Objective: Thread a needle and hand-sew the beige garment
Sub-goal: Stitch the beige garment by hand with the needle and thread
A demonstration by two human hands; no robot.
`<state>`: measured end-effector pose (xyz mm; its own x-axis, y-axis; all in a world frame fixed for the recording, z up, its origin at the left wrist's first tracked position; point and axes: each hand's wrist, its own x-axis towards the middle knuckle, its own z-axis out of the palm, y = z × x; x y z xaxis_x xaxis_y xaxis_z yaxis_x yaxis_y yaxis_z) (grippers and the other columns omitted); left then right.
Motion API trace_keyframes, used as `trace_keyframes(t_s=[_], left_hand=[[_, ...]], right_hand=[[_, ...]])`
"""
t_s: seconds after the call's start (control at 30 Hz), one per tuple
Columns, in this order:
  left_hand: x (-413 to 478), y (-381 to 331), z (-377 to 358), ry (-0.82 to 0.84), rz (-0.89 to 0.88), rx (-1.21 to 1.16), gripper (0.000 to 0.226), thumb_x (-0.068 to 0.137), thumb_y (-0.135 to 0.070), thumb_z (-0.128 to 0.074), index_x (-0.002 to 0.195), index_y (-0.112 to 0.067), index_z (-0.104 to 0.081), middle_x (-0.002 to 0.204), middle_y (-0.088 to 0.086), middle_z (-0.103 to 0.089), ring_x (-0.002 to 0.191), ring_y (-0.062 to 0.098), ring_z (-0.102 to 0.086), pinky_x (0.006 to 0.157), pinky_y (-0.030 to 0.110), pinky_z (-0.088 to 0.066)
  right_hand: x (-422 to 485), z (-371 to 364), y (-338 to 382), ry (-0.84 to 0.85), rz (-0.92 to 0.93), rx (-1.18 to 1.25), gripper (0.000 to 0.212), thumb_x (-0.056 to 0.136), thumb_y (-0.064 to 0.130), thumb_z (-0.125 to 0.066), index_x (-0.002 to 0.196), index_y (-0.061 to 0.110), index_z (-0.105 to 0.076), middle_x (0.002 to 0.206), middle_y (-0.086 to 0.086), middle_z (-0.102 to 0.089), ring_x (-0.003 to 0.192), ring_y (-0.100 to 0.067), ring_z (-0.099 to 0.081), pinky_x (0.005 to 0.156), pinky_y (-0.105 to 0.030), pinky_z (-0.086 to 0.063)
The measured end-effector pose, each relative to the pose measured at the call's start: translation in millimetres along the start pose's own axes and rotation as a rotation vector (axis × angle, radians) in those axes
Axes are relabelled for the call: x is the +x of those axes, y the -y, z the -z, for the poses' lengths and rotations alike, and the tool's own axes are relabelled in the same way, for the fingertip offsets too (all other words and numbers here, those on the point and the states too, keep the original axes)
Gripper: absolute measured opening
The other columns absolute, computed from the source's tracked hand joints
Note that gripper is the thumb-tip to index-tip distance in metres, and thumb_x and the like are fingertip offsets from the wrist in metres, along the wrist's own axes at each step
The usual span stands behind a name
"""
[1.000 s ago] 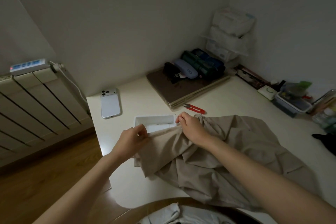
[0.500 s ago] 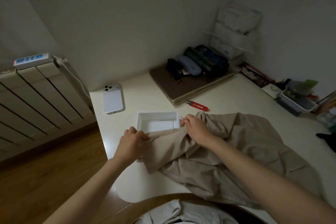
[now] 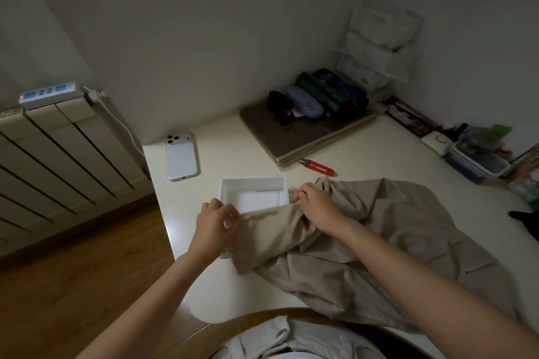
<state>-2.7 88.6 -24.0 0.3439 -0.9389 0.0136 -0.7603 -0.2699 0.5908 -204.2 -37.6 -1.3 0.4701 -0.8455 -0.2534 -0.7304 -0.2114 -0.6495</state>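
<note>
The beige garment (image 3: pixel 379 242) lies crumpled across the white table (image 3: pixel 227 143). My left hand (image 3: pixel 217 226) grips its left hem edge and holds it taut. My right hand (image 3: pixel 316 204) pinches a thin needle (image 3: pixel 295 189) at the fabric's upper edge, tip pointing up-left. A dark thread (image 3: pixel 278 198) runs from there over the white tray (image 3: pixel 252 183), which the hem partly covers.
Red thread snips (image 3: pixel 318 167) lie beyond the garment. A white phone (image 3: pixel 181 157) rests at the table's far left. A board (image 3: pixel 303 134) stacked with cases sits at the back. Plastic containers (image 3: pixel 478 154) line the right. A radiator (image 3: pixel 58 154) stands to the left.
The view has shifted slightly. My left hand has slid a little left and down along the hem; my right hand stays at the fabric edge with the needle.
</note>
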Motion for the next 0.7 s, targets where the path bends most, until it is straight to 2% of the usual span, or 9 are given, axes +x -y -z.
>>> trace_keyframes(t_s=[0.07,0.13,0.23,0.3,0.4,0.47,0.53,0.63,0.7], left_hand=[[1.9,-6.8,5.0,-0.017,0.096,-0.260,0.009,0.092,-0.019,-0.060,0.083,-0.018,-0.061,0.090,-0.003,-0.054,0.089,0.015,-0.050,0.078,0.027,-0.043],[5.6,-14.8,11.5,-0.015,0.215,-0.545,0.014,0.095,-0.019,-0.055,0.087,-0.007,-0.059,0.089,0.005,-0.058,0.085,0.017,-0.053,0.076,0.028,-0.044],[10.3,-22.4,13.8,-0.025,0.315,-0.728,0.018,0.097,-0.022,-0.052,0.092,-0.005,-0.054,0.088,0.007,-0.055,0.083,0.017,-0.050,0.075,0.028,-0.041],[13.0,-22.6,9.6,-0.055,0.318,-0.660,0.015,0.097,-0.022,-0.051,0.091,-0.009,-0.052,0.087,0.005,-0.056,0.082,0.018,-0.050,0.073,0.030,-0.042],[18.9,-18.1,6.7,-0.070,0.271,-0.423,0.012,0.097,-0.020,-0.050,0.095,-0.008,-0.050,0.084,0.003,-0.057,0.080,0.021,-0.053,0.069,0.032,-0.045],[22.5,-12.7,5.1,-0.041,0.193,-0.157,0.009,0.097,-0.015,-0.050,0.103,-0.009,-0.049,0.092,0.003,-0.057,0.085,0.023,-0.054,0.073,0.036,-0.048],[25.2,-12.0,1.5,-0.060,0.078,0.032,0.019,0.093,-0.007,-0.052,0.112,-0.008,-0.049,0.107,0.007,-0.054,0.095,0.025,-0.051,0.082,0.035,-0.046],[29.3,-30.2,-2.0,-0.034,-0.074,-0.096,0.020,0.095,-0.012,-0.050,0.116,-0.010,-0.052,0.117,0.005,-0.054,0.105,0.020,-0.051,0.090,0.031,-0.043],[31.2,-51.4,-3.8,0.136,-0.089,-0.243,0.026,0.099,-0.023,-0.045,0.123,-0.012,-0.051,0.122,0.001,-0.055,0.110,0.014,-0.050,0.092,0.025,-0.039]], right_hand=[[-0.4,0.3,-1.5,-0.001,-0.005,0.005,0.022,0.103,0.018,-0.030,0.096,0.016,-0.050,0.107,-0.006,-0.059,0.094,-0.016,-0.051,0.081,-0.029,-0.041],[-0.4,0.4,-1.7,0.001,-0.012,0.003,0.023,0.103,0.019,-0.030,0.099,0.015,-0.052,0.104,-0.004,-0.057,0.094,-0.016,-0.052,0.082,-0.029,-0.043],[0.0,1.8,-0.5,-0.007,-0.022,-0.002,0.026,0.103,0.021,-0.030,0.104,0.013,-0.055,0.107,-0.004,-0.058,0.097,-0.018,-0.054,0.084,-0.032,-0.045],[0.6,2.3,0.1,-0.011,-0.029,0.006,0.028,0.103,0.022,-0.029,0.105,0.013,-0.055,0.109,-0.005,-0.058,0.099,-0.019,-0.054,0.087,-0.034,-0.045],[0.2,2.6,0.4,-0.014,-0.034,-0.003,0.025,0.103,0.023,-0.028,0.100,0.017,-0.053,0.106,-0.003,-0.058,0.099,-0.018,-0.054,0.087,-0.035,-0.047],[-0.7,1.9,1.3,-0.015,-0.025,-0.004,0.024,0.103,0.023,-0.028,0.097,0.019,-0.051,0.102,-0.001,-0.056,0.096,-0.017,-0.054,0.084,-0.033,-0.046],[-1.6,1.2,3.1,-0.018,-0.012,0.011,0.024,0.103,0.023,-0.029,0.097,0.018,-0.051,0.100,0.000,-0.056,0.093,-0.016,-0.053,0.079,-0.031,-0.043],[-3.2,1.2,6.0,-0.026,0.015,0.039,0.024,0.104,0.023,-0.029,0.096,0.018,-0.051,0.100,0.000,-0.058,0.091,-0.015,-0.053,0.077,-0.030,-0.043],[-4.3,1.5,7.7,-0.038,0.041,0.059,0.023,0.103,0.023,-0.030,0.095,0.019,-0.051,0.099,-0.001,-0.059,0.091,-0.016,-0.055,0.079,-0.033,-0.045]])
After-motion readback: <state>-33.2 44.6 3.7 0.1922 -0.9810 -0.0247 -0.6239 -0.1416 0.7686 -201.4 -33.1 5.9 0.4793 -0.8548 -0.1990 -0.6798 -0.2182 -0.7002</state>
